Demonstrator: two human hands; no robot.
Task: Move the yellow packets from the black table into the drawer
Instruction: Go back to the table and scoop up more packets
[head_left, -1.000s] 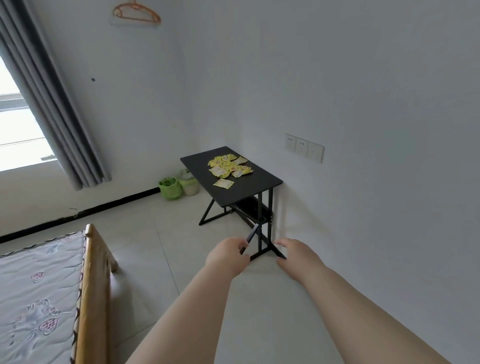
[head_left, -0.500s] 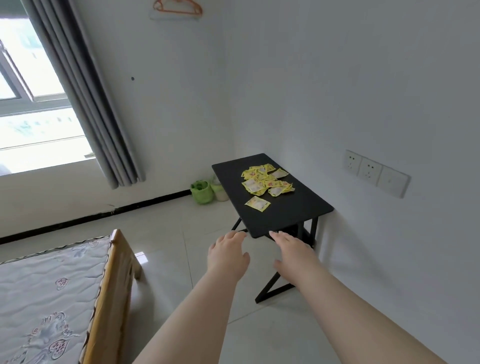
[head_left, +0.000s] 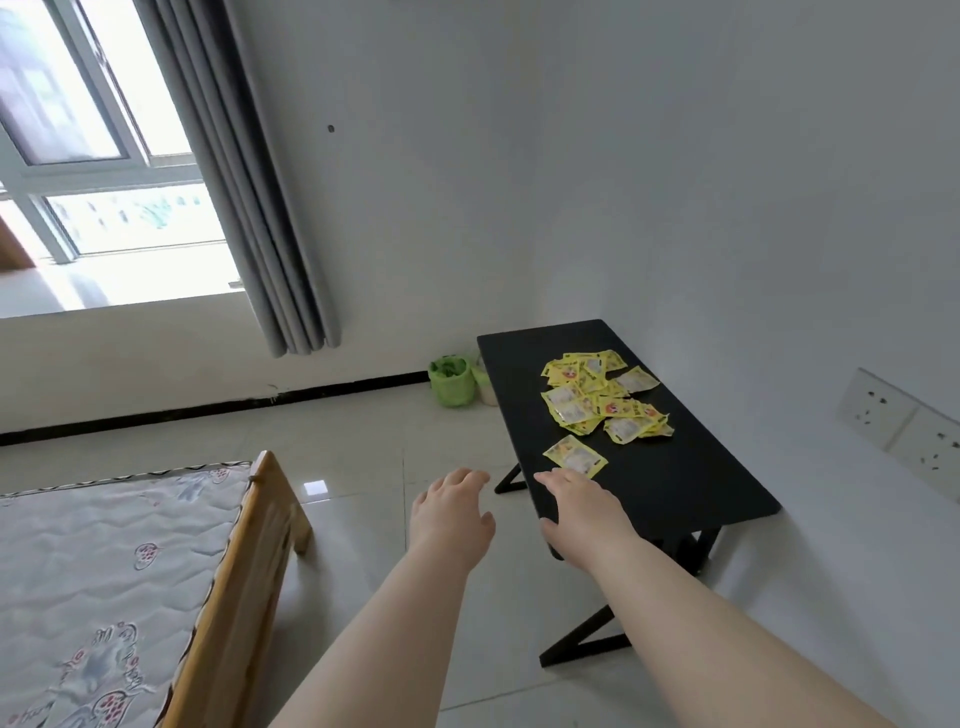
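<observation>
Several yellow packets (head_left: 597, 397) lie in a loose pile on the black table (head_left: 685, 478) against the right wall. One single yellow packet (head_left: 575, 456) lies apart, nearer to me. My right hand (head_left: 582, 512) is stretched out over the table's near left edge, fingers apart, its fingertips just short of that single packet. My left hand (head_left: 452, 514) hovers over the floor to the left of the table, fingers apart and holding nothing. No drawer is in view.
A bed with a patterned mattress (head_left: 93, 571) and wooden frame (head_left: 244, 566) fills the lower left. A green bag (head_left: 451, 382) sits on the floor behind the table. Grey curtain (head_left: 249, 197) and window are at the left, wall sockets (head_left: 904, 423) at the right.
The view has come closer to the table and tilted up. Both hands have reached forward; my right hand is now over the table's near edge.
</observation>
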